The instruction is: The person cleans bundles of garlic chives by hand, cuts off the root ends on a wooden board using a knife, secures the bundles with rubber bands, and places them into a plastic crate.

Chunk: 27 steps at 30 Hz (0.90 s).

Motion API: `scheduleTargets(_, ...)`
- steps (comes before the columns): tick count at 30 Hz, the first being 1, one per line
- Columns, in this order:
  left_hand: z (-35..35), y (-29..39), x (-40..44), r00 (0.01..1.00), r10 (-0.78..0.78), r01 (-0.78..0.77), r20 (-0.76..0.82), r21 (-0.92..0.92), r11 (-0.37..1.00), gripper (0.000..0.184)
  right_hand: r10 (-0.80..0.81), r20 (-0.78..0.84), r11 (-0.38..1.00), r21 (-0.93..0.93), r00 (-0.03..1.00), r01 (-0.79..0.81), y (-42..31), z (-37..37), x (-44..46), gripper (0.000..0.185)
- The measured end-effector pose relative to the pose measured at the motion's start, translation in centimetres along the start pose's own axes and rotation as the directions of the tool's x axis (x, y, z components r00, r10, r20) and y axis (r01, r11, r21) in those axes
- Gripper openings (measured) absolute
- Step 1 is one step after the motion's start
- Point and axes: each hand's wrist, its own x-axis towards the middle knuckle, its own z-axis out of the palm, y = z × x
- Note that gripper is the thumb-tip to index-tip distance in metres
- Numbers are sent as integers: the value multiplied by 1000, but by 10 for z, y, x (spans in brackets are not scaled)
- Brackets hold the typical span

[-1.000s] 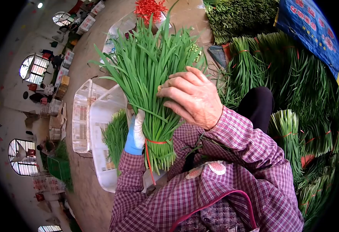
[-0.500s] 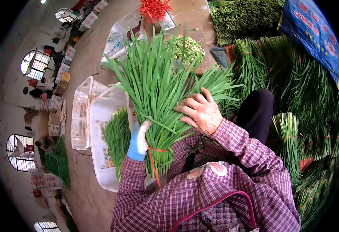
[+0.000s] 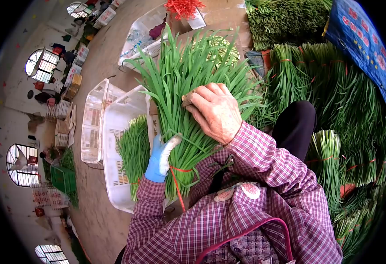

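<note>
A large bunch of garlic chives (image 3: 188,119) stands fanned out over my lap, with a red tie (image 3: 182,170) around its lower stems and a loose tie end hanging down. My left hand (image 3: 161,155), in a blue and white glove, is wrapped around the bunch's left side just above the tie. My bare right hand (image 3: 215,112) lies over the upper leaves on the right, its fingers curled in on them. Something tan shows at its fingertips; I cannot tell what. Leaf tips spread above both hands.
A white plastic crate (image 3: 113,176) at left holds another chive bunch (image 3: 136,152). A second crate (image 3: 91,127) stands beside it. Red ties (image 3: 182,8) lie at the top. Many tied chive bunches (image 3: 327,154) and a blue printed sack (image 3: 360,39) are at right.
My right hand has moved left and up across the leaves, and its raised fingers have curled in. The leaves on the right are drawn closer to the bunch. My left hand keeps its hold.
</note>
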Motion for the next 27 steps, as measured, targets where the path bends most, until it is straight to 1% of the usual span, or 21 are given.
scheduleTargets(1, -3, -4, 0, 1000, 3, -3, -31, 2, 1000, 43, 48, 10, 999, -17, 999, -48, 3, 7, -3, 10)
scheduleTargets(2, -5, -7, 0, 998, 8, -8, -63, 3, 1000, 43, 47, 13, 999, -14, 999, -47, 5, 13, -7, 10)
scheduleTargets(3, -7, -8, 0, 998, 6, -6, -67, 2, 1000, 43, 94, 25, 995, -23, 995, -94, 7, 16, -12, 10)
scheduleTargets(4, -8, -8, 0, 998, 2, -2, -61, 7, 1000, 44, 144, 36, 989, -33, 989, -142, 7, 18, -14, 10)
scheduleTargets(7, -7, -8, 0, 1000, -2, 3, -31, 39, 999, 45, 200, 71, 980, -32, 977, -198, 6, 20, -16, 14)
scheduleTargets(9, -6, -5, 0, 1000, 7, -7, -11, 62, 998, 46, 224, 86, 975, -25, 971, -223, 6, 22, -15, 16)
scheduleTargets(11, -4, -3, 0, 999, -20, 17, 45, 77, 997, 47, 244, 105, 970, -16, 964, -244, 7, 25, -16, 19)
scheduleTargets(12, -3, -3, -1, 999, -21, 18, 43, 75, 997, 47, 275, 147, 960, 15, 950, -280, 8, 28, -18, 20)
scheduleTargets(13, -2, -4, -3, 1000, 10, -12, 20, 86, 996, 45, 304, 189, 947, 45, 934, -318, 9, 30, -19, 21)
scheduleTargets(14, -2, -5, -4, 999, 42, -41, -2, 98, 994, 44, 304, 190, 947, 45, 933, -318, 10, 32, -21, 21)
scheduleTargets(16, -4, -10, -5, 999, 49, -47, -13, 99, 994, 43, 293, 175, 936, 146, 940, -319, 9, 34, -26, 20)
scheduleTargets(17, -4, -12, -6, 998, 55, -52, -24, 99, 994, 42, 292, 175, 937, 145, 940, -318, 10, 37, -29, 20)
scheduleTargets(19, -3, -13, -9, 998, 42, -37, -41, 103, 994, 42, 386, 170, 855, 304, 907, -421, 10, 42, -36, 18)
scheduleTargets(20, -2, -14, -8, 998, 49, -44, -38, 119, 992, 42, 443, 222, 775, 393, 869, -495, 8, 42, -38, 16)
scheduleTargets(21, -2, -16, -9, 998, 56, -51, -35, 135, 990, 42, 443, 221, 775, 393, 869, -495, 11, 44, -39, 16)
scheduleTargets(22, -5, -21, -8, 997, 44, -38, -67, 91, 995, 41, 616, 210, 524, 611, 759, -594, 15, 46, -36, 18)
scheduleTargets(23, -6, -23, -9, 997, 43, -37, -68, 87, 995, 41, 751, 252, 220, 776, 610, -591, 19, 46, -33, 20)
scheduleTargets(25, -9, -26, -13, 998, -28, 36, -49, 180, 983, 42, 849, 110, 244, 786, 517, -568, 38, 25, -20, 28)
scheduleTargets(26, -14, -32, -11, 1000, 13, -14, 5, 169, 985, 39, 835, 133, 230, 798, 535, -557, 51, 13, -17, 32)
scheduleTargets(27, -14, -37, -13, 1000, 10, -11, 7, 168, 986, 39, 820, 158, 212, 808, 550, -550, 57, 2, -16, 35)
